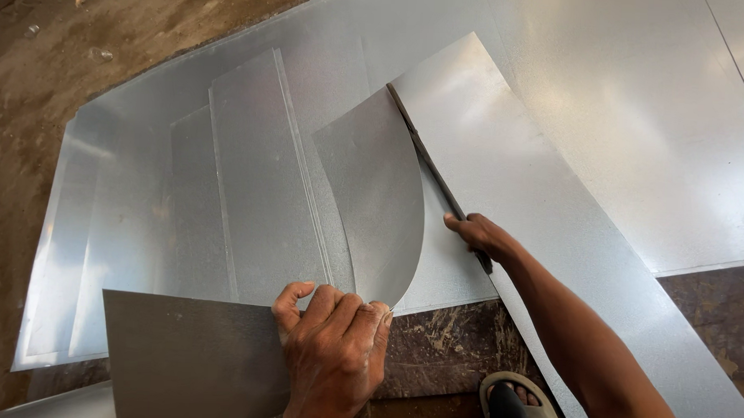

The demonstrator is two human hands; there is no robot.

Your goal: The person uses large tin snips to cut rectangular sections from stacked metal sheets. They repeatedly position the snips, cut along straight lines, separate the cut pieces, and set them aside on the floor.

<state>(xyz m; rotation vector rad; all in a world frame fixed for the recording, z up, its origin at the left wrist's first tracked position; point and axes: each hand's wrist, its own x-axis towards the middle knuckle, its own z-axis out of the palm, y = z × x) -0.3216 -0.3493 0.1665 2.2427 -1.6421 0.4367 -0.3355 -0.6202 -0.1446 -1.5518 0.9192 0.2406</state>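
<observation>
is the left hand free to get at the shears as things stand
Probably not. The left hand is gripping the curled-up cut sheet, which stands between it and the shears, and the right hand already holds them.

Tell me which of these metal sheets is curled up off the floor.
The cut strip that the left hand grips and lifts, curving upward beside the shears in the right hand. The other sheets lie flat.

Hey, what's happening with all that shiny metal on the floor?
A person is cutting a big metal sheet lying on the floor. The right hand works long shears along the cut, and the left hand lifts the cut strip so it curls upward. More sheets lie flat beside it.
</observation>
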